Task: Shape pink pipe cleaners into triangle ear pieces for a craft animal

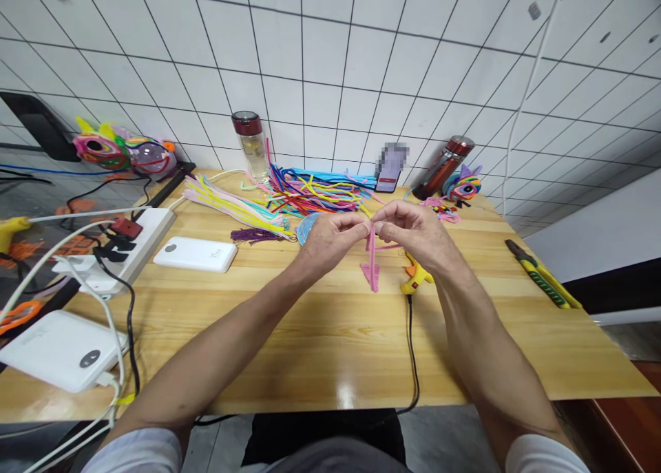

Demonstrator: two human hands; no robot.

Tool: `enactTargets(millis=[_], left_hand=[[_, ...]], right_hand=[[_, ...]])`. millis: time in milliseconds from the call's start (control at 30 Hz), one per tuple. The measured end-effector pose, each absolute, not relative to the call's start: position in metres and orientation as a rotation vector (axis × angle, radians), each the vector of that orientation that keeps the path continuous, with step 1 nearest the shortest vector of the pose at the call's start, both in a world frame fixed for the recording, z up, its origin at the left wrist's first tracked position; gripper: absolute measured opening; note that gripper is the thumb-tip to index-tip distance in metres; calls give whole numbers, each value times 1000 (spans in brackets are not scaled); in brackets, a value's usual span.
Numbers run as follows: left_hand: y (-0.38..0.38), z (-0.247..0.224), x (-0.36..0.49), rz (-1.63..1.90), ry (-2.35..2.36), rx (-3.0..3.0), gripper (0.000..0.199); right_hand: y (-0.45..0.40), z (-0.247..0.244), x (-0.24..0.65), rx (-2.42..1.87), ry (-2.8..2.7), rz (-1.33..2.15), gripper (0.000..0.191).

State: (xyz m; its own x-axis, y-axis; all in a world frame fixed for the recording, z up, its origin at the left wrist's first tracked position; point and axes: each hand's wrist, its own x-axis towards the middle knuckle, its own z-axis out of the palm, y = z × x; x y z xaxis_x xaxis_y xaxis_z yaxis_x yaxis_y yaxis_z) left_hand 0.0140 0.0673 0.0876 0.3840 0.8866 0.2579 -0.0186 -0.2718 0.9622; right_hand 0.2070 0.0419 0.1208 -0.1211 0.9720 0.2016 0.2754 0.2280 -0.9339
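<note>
We saw two bare hands close together above the middle of a pale wooden table (310,342). The left hand (330,239) was pinched, thumb against bent fingers, on the top of a pink fuzzy stem (372,253); the right hand (417,232) was pinched at nearly the same spot, fingers curled. The stem hung down between them, and at its lower end we saw a pink triangular piece (368,274), though we could not tell whether they were joined. A yellow glue gun (416,279) lay beside the right wrist, partly hidden. Beyond the hands, a heap of multicoloured fuzzy stems (315,196) lay near a tiled wall (330,60), with an upright phone (390,170) just beside it.
</note>
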Motion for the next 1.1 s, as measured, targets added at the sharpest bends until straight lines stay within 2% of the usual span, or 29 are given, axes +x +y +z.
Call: enactTargets(millis=[367,633,833,1100], left_hand=[[65,96,15,1071,802,1588,27],[64,96,14,1040,845,1563,31],[68,95,12,1026,811,1585,29],[67,100,10,998,824,1587,29]], right_hand=[[41,118,205,-1183,-1578,960,18],[38,116,198,-1179,-1576,857,25],[37,118,200,-1236,-1614,815,7],[38,117,202,-1243,-1637,770,8]])
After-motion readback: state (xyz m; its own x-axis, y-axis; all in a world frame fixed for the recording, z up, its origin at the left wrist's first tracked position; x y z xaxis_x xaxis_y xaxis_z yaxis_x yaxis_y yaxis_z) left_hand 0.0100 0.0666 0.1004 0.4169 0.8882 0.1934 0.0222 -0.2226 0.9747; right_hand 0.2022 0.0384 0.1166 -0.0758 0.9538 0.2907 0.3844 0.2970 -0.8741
